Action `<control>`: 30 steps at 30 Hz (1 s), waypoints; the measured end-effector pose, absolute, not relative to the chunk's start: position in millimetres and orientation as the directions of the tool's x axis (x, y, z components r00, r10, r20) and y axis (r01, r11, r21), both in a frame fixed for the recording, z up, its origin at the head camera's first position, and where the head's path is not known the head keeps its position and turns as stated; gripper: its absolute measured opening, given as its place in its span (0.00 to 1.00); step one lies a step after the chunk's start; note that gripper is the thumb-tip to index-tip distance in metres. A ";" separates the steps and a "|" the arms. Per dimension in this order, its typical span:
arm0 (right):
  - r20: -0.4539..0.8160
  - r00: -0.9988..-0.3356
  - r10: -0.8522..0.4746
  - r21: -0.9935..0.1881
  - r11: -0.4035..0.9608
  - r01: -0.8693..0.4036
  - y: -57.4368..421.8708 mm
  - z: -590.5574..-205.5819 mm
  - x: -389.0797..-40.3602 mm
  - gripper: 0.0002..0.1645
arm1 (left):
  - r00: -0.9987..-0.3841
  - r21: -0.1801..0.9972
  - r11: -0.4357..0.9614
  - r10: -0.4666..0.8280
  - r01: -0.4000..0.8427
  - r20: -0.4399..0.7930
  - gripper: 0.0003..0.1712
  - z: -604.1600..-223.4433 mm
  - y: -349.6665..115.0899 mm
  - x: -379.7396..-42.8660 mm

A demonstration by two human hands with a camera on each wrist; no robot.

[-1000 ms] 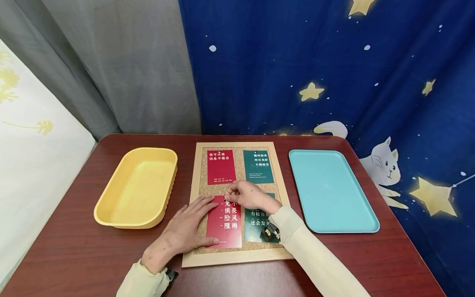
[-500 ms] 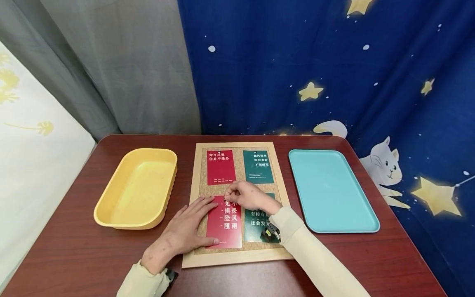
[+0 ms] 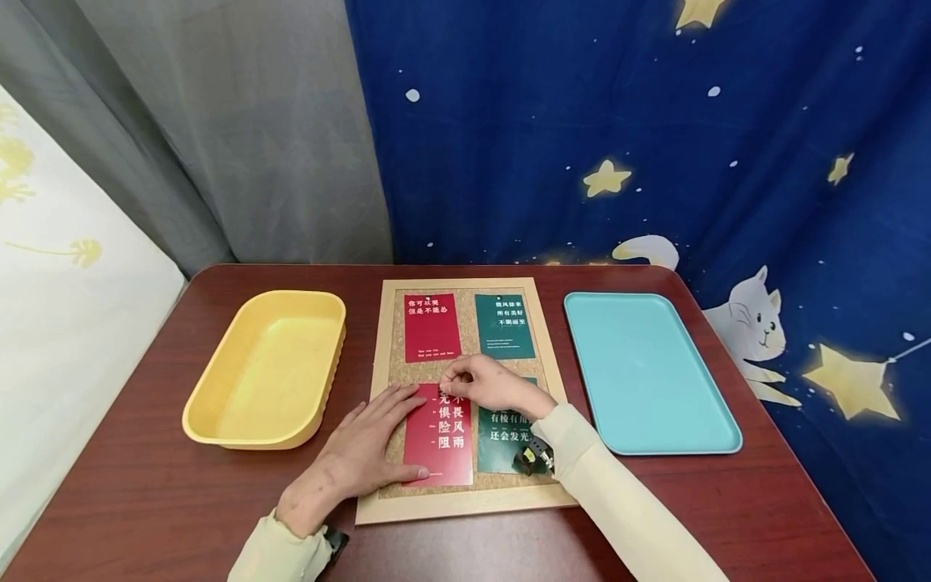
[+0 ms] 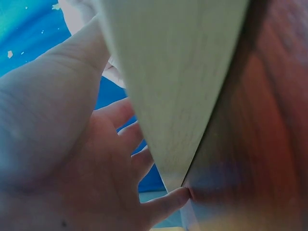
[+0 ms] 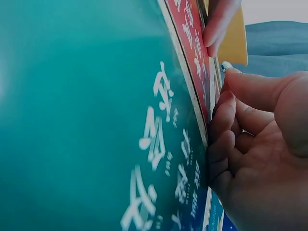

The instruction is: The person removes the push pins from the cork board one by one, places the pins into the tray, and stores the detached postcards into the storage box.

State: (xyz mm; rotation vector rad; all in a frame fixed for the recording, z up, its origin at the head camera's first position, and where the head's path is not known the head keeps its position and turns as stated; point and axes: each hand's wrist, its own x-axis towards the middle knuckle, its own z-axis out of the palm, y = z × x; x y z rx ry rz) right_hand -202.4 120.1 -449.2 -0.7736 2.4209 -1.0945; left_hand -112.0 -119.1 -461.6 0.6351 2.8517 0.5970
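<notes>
On the table lies a cork board (image 3: 468, 370) in a pale wooden frame. My left hand (image 3: 367, 449) rests spread on its left side, with fingertips and thumb on the lower red card (image 3: 429, 461). At this card's top edge my right hand (image 3: 490, 382) pinches a small pushpin (image 5: 225, 66) between thumb and forefinger, its other fingers curled; most of the pin is hidden. The right hand and wrist partly cover the lower green card (image 3: 502, 453). Above are an upper red card (image 3: 431, 333) and an upper green card (image 3: 505, 331), each with a pin at its top.
Left of the board stands a deep yellow bin (image 3: 265, 372). A flat light-blue tray (image 3: 650, 372) lies to the right. Both share the dark red wooden table (image 3: 145, 501), with curtains hanging behind its far edge.
Both hands stay in place at the lower red card, and the right hand keeps its pinch. Only the head view shifts very slightly.
</notes>
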 end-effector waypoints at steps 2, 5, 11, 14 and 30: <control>-0.096 -0.776 -0.623 -0.779 0.532 -0.331 120.9 -449.1 -202.8 0.09 | -0.898 0.415 0.830 0.435 0.372 -0.067 0.58 -461.9 -119.2 -112.1; -0.086 -0.776 -0.625 -0.779 0.528 -0.338 122.2 -450.4 -202.7 0.09 | -0.898 0.423 0.828 0.434 0.368 -0.070 0.58 -462.6 -119.0 -111.5; -0.070 -0.797 -0.600 -0.789 0.522 -0.324 125.1 -452.3 -202.6 0.09 | -0.899 0.439 0.826 0.430 0.354 -0.084 0.58 -464.3 -118.4 -109.9; -0.051 -0.805 -0.592 -0.793 0.514 -0.328 127.1 -450.4 -203.4 0.09 | -0.899 0.436 0.827 0.429 0.354 -0.085 0.58 -464.3 -118.1 -109.8; -0.012 -0.878 -0.478 -0.809 0.521 -0.272 151.3 -435.1 -209.5 0.09 | -0.898 0.427 0.825 0.435 0.371 -0.061 0.58 -462.4 -118.4 -112.3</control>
